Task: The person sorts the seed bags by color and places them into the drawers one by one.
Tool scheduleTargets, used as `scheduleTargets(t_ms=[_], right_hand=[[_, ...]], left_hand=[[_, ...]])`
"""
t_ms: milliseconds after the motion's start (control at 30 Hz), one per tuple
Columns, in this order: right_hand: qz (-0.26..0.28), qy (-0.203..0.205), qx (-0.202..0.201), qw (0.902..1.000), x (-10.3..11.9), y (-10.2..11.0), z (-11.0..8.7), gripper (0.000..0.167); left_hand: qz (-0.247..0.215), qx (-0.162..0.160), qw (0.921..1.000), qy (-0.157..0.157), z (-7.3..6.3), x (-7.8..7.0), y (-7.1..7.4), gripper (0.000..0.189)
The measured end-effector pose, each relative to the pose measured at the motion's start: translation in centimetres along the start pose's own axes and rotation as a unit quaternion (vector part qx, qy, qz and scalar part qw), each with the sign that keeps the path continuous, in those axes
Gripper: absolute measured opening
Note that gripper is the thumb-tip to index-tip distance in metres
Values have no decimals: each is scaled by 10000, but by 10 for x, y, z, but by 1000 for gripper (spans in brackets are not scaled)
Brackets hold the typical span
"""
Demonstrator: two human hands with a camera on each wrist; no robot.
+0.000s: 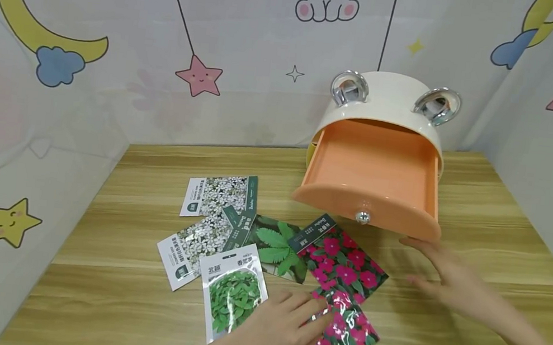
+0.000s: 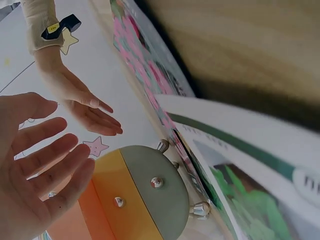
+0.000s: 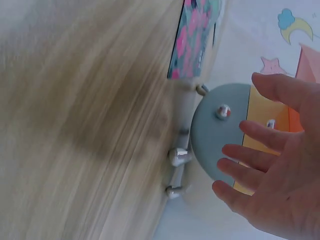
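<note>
Several seed packets lie in a loose cluster. Two pink-flower packets, an upper one (image 1: 348,259) and a lower one (image 1: 352,338), are beside a green-herb packet (image 1: 235,297). My left hand (image 1: 275,330) is over the lower pink packet and the herb packet; its fingers are relaxed and hold nothing in the left wrist view. Behind stands a drawer box (image 1: 391,94) with its orange drawer (image 1: 375,169) pulled out and bare inside. My right hand (image 1: 440,268) is near the drawer's front right corner, fingers loosely spread. Whether it touches the drawer is unclear.
Two white-flower packets, an upper one (image 1: 223,195) and a lower one (image 1: 195,248), lie left beside a jagged-leaf packet (image 1: 276,245). The box's grey-green drawer (image 3: 215,140) and yellow drawer (image 2: 122,200) are closed. A patterned backdrop (image 1: 261,25) stands behind the wooden table (image 1: 109,267).
</note>
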State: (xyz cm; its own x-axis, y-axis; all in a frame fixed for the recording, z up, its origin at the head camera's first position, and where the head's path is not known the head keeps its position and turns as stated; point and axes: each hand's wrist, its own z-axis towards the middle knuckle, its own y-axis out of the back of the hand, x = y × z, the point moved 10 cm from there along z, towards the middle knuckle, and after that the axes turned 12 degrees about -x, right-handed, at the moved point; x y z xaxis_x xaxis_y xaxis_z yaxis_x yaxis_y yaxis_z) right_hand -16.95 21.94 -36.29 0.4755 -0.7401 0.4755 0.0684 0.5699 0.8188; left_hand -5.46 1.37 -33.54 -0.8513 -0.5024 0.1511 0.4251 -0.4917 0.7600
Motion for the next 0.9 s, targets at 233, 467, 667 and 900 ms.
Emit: scheduleTargets(t_ms=[233,467,667,900], right_hand=[[-609,1169,-264,9909,37,-13,-9,69],[-909,2040,-265,9744,67,-25,-19,71],[-856,2721,-30,9585,93,-39,-28,70],[-935,3074,251,9466,106,-56,-38,72]], left_hand=[[457,21,9988,-152,-7,-11,-3,36],[411,834,9953,276,-23,-17,-15,46],[979,737,9907,585,-35,-11,-17,58],[1511,979,9817,621,-44,-7,-25,62]])
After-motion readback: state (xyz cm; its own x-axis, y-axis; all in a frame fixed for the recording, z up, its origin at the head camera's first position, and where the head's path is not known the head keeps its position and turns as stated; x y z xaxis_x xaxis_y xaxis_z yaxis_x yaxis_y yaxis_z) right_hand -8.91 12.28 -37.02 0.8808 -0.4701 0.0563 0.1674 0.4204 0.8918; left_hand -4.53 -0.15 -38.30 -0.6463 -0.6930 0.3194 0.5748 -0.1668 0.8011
